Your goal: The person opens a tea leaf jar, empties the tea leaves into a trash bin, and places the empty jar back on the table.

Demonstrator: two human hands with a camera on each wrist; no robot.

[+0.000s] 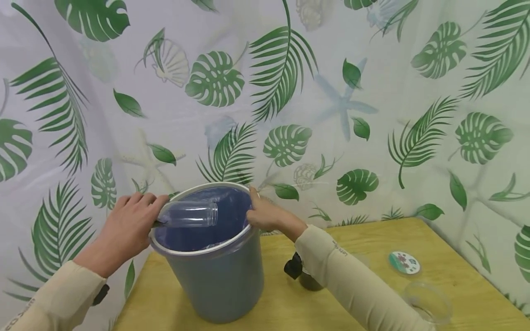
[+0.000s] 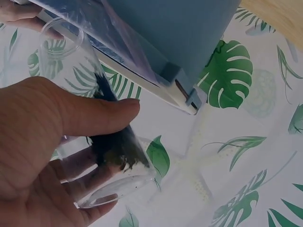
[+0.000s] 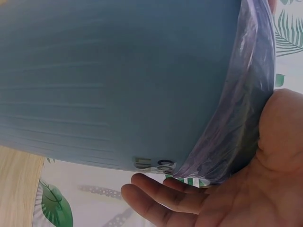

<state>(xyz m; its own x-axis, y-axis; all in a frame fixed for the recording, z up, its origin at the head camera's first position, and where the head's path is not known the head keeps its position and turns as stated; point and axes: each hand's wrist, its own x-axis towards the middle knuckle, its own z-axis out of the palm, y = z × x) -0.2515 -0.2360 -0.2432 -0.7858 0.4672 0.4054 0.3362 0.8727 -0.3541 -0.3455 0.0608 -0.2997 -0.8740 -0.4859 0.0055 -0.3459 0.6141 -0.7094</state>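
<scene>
one slip by the left hand (image 1: 132, 225) could drop the clear jar (image 1: 188, 214) into the bin (image 1: 219, 280), a risk its smooth, rounded wall likely raises. dark stuff (image 2: 116, 146), too blurred to name, lies inside the jar; shaken loose with the mouth short of the liner (image 1: 232, 200), it might scatter over the rim. a hard push on one side could tip the bin, and a sweep of the right sleeve (image 1: 348, 276) could knock the dark container (image 1: 309, 282) half hidden behind it.

nearest, the jar lies on its side between the left thumb (image 2: 102, 116) and fingers (image 1: 145, 198): the thumb crosses one side, the fingers show through the clear wall on the other, and the mouth stands free of the grip, appearing over the bin's opening in the head view. across that opening, the right hand (image 1: 269, 214) holds the rim, its fingers (image 3: 165, 193) loosely bent just outside the wall. on the wooden surface (image 1: 281, 299) to the right sit a clear round tub (image 1: 428, 301) and, farther back, a printed disc (image 1: 405, 263); beyond hangs a leaf-patterned curtain (image 1: 285, 145).
</scene>
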